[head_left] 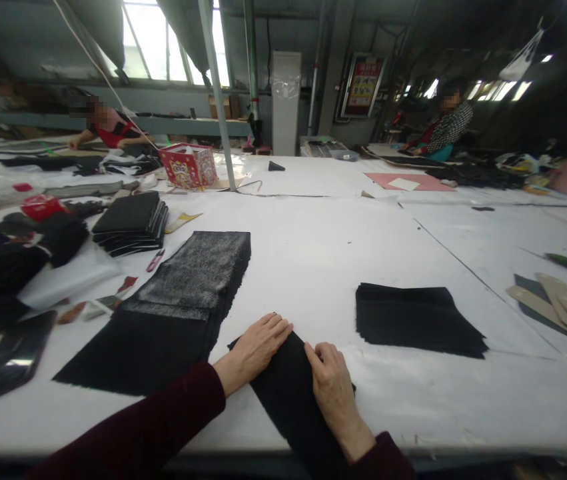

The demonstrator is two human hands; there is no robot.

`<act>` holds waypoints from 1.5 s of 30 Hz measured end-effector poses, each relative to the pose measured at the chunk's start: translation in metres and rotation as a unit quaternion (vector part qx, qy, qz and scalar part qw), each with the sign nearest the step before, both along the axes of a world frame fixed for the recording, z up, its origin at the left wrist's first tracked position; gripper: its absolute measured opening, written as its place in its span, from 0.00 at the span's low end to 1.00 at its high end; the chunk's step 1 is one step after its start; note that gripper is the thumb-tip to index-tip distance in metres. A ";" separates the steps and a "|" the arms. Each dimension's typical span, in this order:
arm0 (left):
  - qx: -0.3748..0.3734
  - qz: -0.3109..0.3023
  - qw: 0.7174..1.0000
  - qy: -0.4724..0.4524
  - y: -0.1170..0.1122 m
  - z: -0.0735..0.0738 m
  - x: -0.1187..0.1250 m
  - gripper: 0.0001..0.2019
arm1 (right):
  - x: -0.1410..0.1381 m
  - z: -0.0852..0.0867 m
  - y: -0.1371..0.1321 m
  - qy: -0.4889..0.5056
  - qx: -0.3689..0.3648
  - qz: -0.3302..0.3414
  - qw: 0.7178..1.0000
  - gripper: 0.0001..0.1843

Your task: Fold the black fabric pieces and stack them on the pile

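Note:
A strip of black fabric (290, 393) lies at the near edge of the white table (323, 253), running down toward me. My left hand (258, 347) rests flat on its upper left end, fingers stretched out together. My right hand (330, 387) lies on the cloth's right side with its fingers curled down onto the fabric. A long stack of black fabric pieces (173, 313) sits just left of my left hand. Another flat pile of black fabric (413, 320) lies to the right of my right hand.
A smaller black stack (130, 223), a red box (188, 165) and a metal pole (218, 93) stand further back left. Beige shaped pieces (558, 307) lie at the right edge. Dark fabric heaps (8, 267) crowd the left. Two other people work at far tables.

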State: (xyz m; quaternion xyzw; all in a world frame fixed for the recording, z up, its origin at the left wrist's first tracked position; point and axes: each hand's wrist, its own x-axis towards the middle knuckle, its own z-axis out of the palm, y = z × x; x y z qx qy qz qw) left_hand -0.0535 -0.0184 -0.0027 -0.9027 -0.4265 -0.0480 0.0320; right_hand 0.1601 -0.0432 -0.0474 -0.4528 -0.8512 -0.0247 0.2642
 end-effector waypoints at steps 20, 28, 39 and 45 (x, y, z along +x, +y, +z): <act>-0.019 -0.053 0.998 0.037 -0.008 0.013 0.024 0.30 | 0.038 0.011 -0.021 0.002 -0.052 -0.004 0.999 0.16; -0.050 -0.077 0.995 0.044 -0.008 0.014 0.031 0.30 | 0.052 0.014 -0.029 -0.003 -0.088 0.009 0.996 0.16; -0.029 -0.059 0.992 0.107 -0.019 0.017 0.052 0.33 | 0.067 0.016 -0.034 -0.017 -0.085 0.012 0.996 0.16; -0.051 -0.088 0.992 0.074 -0.019 0.013 0.055 0.27 | 0.073 0.015 -0.036 -0.032 -0.073 0.018 0.997 0.16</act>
